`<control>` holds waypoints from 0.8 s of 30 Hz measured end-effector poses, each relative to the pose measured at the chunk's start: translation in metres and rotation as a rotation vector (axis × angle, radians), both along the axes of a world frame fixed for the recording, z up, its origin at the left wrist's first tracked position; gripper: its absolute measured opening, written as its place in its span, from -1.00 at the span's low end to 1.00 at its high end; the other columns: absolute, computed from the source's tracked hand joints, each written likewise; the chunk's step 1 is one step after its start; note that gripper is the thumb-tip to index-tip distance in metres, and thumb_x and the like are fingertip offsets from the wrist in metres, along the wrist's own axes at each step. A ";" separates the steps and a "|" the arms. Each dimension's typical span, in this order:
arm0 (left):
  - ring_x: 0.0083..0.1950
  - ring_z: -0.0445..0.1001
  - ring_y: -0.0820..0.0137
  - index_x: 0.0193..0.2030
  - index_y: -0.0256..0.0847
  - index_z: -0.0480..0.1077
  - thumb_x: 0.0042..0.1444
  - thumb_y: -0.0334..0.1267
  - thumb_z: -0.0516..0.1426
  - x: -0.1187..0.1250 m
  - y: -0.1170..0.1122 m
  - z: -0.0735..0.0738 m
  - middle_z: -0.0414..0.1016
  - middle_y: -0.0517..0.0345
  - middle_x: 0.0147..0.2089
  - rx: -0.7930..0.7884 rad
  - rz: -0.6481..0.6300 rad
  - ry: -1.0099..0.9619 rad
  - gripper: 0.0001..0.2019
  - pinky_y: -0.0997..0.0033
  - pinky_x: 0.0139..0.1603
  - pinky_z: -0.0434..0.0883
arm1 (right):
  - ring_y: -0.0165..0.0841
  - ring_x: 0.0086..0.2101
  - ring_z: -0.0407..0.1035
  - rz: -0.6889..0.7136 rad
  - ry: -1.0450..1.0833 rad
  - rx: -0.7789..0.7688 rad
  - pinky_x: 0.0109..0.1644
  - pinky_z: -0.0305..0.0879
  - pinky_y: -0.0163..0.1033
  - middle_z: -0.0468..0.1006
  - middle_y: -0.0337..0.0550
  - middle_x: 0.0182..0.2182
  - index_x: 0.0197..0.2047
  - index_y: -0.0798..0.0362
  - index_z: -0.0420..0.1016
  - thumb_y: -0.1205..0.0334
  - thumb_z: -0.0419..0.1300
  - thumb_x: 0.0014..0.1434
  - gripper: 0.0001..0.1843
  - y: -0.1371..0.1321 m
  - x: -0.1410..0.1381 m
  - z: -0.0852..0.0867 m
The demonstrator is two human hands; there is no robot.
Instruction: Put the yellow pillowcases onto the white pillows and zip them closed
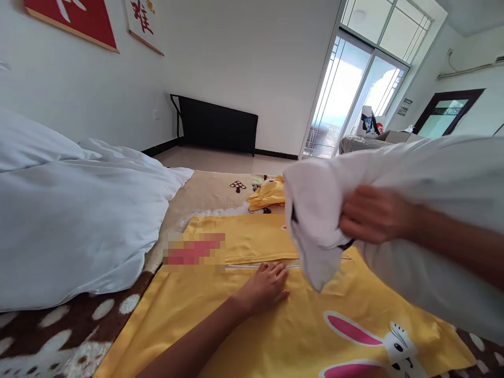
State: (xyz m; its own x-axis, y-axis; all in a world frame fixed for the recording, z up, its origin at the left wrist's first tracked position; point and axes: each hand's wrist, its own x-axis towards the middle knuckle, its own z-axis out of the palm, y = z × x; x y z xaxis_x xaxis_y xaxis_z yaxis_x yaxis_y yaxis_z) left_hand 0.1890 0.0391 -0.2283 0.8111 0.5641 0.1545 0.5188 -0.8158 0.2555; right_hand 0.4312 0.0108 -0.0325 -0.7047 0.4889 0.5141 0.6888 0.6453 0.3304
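A white duvet (71,220) is heaped at the left on a brown spotted blanket (59,331). Beside it a yellow case (275,336) with pink-eared rabbits lies flat, its zip (244,266) running across. The white pillow (433,173) is outside the case, raised over its right part, one corner drooping towards the zip. The right hand (374,215) is clenched in the pillow's fabric near that corner. The left hand (268,286) lies flat, fingers spread, on the case just below the zip, holding nothing.
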 end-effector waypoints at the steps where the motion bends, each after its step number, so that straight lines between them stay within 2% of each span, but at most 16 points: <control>1: 0.12 0.33 0.11 -0.07 -0.21 0.35 0.17 -0.20 0.01 -0.001 0.000 -0.002 0.42 -0.07 0.04 0.007 0.005 -0.005 -0.75 0.04 0.14 0.20 | -0.42 -0.46 0.26 0.076 -0.130 -0.031 -0.28 0.22 -0.24 0.39 -0.24 -0.52 -0.43 -0.03 0.40 0.13 0.05 0.26 -0.75 0.007 -0.012 -0.015; 3: 0.08 0.34 0.13 -0.07 -0.19 0.34 0.13 -0.22 0.02 -0.003 -0.004 -0.002 0.42 -0.05 0.02 0.012 0.024 -0.034 -0.75 0.09 0.14 0.22 | -0.39 -0.48 0.22 0.180 -0.344 -0.058 -0.30 0.14 -0.21 0.37 -0.21 -0.55 -0.45 0.00 0.38 0.27 -0.05 0.29 -0.69 0.027 -0.038 -0.052; 4: 0.07 0.35 0.15 -0.03 -0.17 0.32 0.12 -0.21 0.03 -0.004 -0.006 -0.001 0.42 -0.03 0.03 0.008 0.031 -0.048 -0.73 0.14 0.13 0.24 | -0.38 -0.45 0.24 0.185 -0.389 -0.047 -0.29 0.12 -0.20 0.40 -0.18 -0.52 -0.42 0.02 0.38 0.35 -0.10 0.30 -0.68 0.039 -0.049 -0.070; 6: 0.09 0.33 0.19 0.02 -0.16 0.28 0.12 -0.20 0.03 -0.006 -0.009 0.002 0.40 0.01 0.06 0.009 0.026 -0.061 -0.69 0.20 0.14 0.25 | -0.35 -0.38 0.28 0.096 -0.357 -0.067 -0.22 0.12 -0.20 0.44 -0.15 -0.47 -0.40 0.06 0.39 0.43 -0.07 0.25 -0.72 0.060 -0.065 -0.096; 7: 0.12 0.31 0.20 0.02 -0.16 0.27 0.13 -0.19 0.03 -0.007 -0.009 0.002 0.39 0.01 0.08 0.017 0.016 -0.058 -0.69 0.20 0.16 0.23 | -0.34 -0.33 0.30 0.029 -0.328 -0.091 -0.18 0.11 -0.20 0.46 -0.14 -0.43 -0.38 0.07 0.39 0.45 -0.04 0.23 -0.75 0.069 -0.069 -0.103; 9: 0.14 0.28 0.19 0.00 -0.19 0.27 0.14 -0.18 0.02 -0.008 -0.008 0.001 0.37 0.00 0.09 0.031 -0.009 -0.042 -0.70 0.15 0.17 0.21 | -0.31 -0.28 0.33 -0.135 -0.273 -0.146 -0.11 0.09 -0.18 0.49 -0.11 -0.38 -0.35 0.09 0.41 0.47 -0.01 0.19 -0.79 0.079 -0.072 -0.102; 12: 0.12 0.28 0.20 -0.06 -0.22 0.27 0.16 -0.21 0.00 -0.005 -0.004 -0.004 0.36 -0.03 0.08 0.047 -0.011 -0.035 -0.75 0.16 0.13 0.20 | -0.28 -0.27 0.36 -0.391 -0.148 -0.200 -0.10 0.07 -0.16 0.51 -0.07 -0.31 -0.29 0.09 0.43 0.48 -0.01 0.17 -0.78 0.079 -0.076 -0.092; 15: 0.10 0.28 0.22 -0.08 -0.23 0.28 0.17 -0.23 -0.01 -0.002 -0.003 -0.009 0.37 -0.02 0.05 0.075 -0.002 -0.055 -0.78 0.19 0.13 0.17 | -0.25 -0.23 0.37 -0.549 -0.011 -0.177 -0.08 0.06 -0.16 0.50 -0.02 -0.25 -0.18 0.10 0.40 0.52 -0.05 0.15 -0.72 0.072 -0.089 -0.100; 18: 0.12 0.26 0.23 -0.02 -0.24 0.26 0.19 -0.25 -0.04 0.000 -0.005 -0.010 0.38 -0.02 0.03 0.081 -0.017 -0.066 -0.75 0.22 0.13 0.16 | -0.20 -0.19 0.33 -0.600 0.084 -0.060 -0.05 0.05 -0.14 0.47 0.02 -0.24 -0.17 0.12 0.36 0.50 -0.08 0.16 -0.74 0.071 -0.096 -0.121; 20: 0.13 0.26 0.24 0.01 -0.24 0.24 0.20 -0.25 -0.05 0.000 -0.007 -0.009 0.37 -0.03 0.05 0.077 -0.032 -0.065 -0.73 0.22 0.13 0.15 | -0.17 -0.20 0.30 -0.580 0.109 0.001 -0.07 0.09 -0.13 0.46 0.04 -0.26 -0.21 0.13 0.35 0.46 -0.09 0.18 -0.78 0.074 -0.090 -0.130; 22: 0.13 0.26 0.24 0.02 -0.26 0.23 0.20 -0.26 -0.06 -0.001 -0.008 -0.007 0.37 -0.04 0.06 0.074 -0.039 -0.057 -0.72 0.21 0.13 0.16 | -0.16 -0.22 0.29 -0.542 0.145 0.035 -0.11 0.12 -0.13 0.45 0.07 -0.28 -0.23 0.14 0.34 0.42 -0.09 0.18 -0.79 0.080 -0.073 -0.128; 24: 0.11 0.29 0.23 0.00 -0.28 0.23 0.19 -0.26 -0.05 -0.002 -0.009 -0.004 0.38 -0.06 0.04 0.069 -0.050 -0.042 -0.72 0.21 0.11 0.18 | -0.17 -0.25 0.30 -0.539 0.229 0.074 -0.16 0.16 -0.14 0.45 0.07 -0.31 -0.25 0.13 0.34 0.40 -0.10 0.16 -0.79 0.085 -0.052 -0.116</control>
State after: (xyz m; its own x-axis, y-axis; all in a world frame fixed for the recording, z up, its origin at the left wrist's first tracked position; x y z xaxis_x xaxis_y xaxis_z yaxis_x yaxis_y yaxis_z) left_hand 0.1872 0.0300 -0.2326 0.8299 0.5100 0.2263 0.4671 -0.8568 0.2184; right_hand 0.3791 0.0957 -0.1480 -0.2342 0.7044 0.6701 0.9722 0.1658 0.1655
